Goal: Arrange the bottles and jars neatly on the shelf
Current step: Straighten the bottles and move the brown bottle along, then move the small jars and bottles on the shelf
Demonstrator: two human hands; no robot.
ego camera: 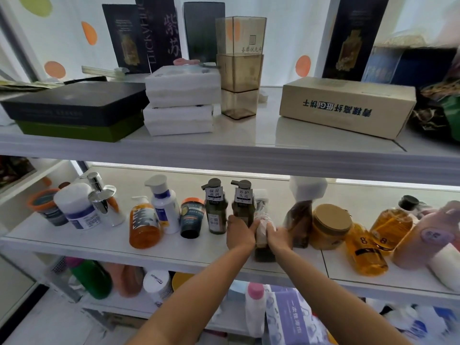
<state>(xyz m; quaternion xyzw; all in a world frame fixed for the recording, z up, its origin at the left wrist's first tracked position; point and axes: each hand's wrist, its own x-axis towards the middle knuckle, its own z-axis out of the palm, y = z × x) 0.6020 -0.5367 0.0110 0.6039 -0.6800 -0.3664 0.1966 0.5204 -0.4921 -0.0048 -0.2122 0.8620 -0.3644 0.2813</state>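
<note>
Step in hand: closing up the row on the middle shelf (99,241).

Left grip (240,232) is curled round the base of the dark pump bottle (243,205). Right grip (277,236) clasps the wrapped bottle (262,220) just beside it, near the shelf's front edge.

Wrapped bottle: brownish, film-covered, blurred; the left fingers possibly touch it too.

Next move, as judged: slide it back, upright, into line between the pump bottle and the brown bottle (300,225) without knocking either neighbour.

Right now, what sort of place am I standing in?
Likely a household storage spot for toiletries: white tiered shelves hold amber-liquid pump bottles, dark green labelled pump bottles and a round tan-lidded jar, with a brown cardboard box above.
</note>
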